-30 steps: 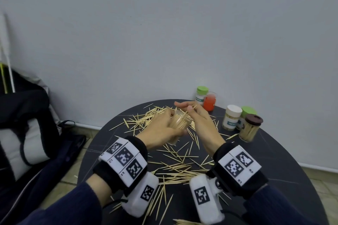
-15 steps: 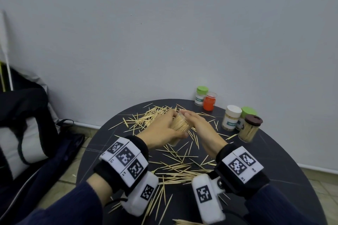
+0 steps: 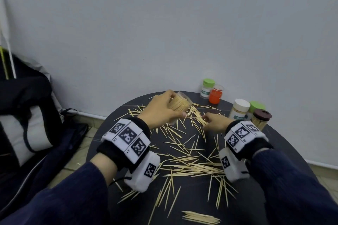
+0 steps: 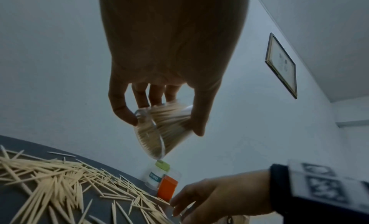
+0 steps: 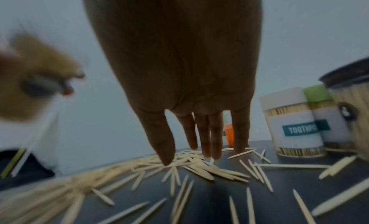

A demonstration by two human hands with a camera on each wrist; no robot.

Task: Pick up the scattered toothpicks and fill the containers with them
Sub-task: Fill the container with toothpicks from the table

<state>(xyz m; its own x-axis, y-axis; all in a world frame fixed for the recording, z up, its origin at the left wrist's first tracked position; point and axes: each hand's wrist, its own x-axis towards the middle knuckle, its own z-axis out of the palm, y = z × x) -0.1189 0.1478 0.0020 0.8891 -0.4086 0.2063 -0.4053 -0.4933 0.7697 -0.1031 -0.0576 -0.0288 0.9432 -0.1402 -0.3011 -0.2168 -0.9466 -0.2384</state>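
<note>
While left hand (image 3: 161,113) tilts jar (image 3: 180,104), right hand (image 3: 214,122) touches toothpicks (image 5: 199,166).

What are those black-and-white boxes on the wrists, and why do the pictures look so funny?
Those boxes are small cameras strapped to a person's wrists; a third sits on the head. The head picture looks down at a round dark table covered with scattered toothpicks. The other two pictures look along each hand. The left hand holds a tilted clear container packed with toothpicks. The right hand reaches down with straight fingers to the toothpicks. Filled toothpick jars stand by the wall.
</note>
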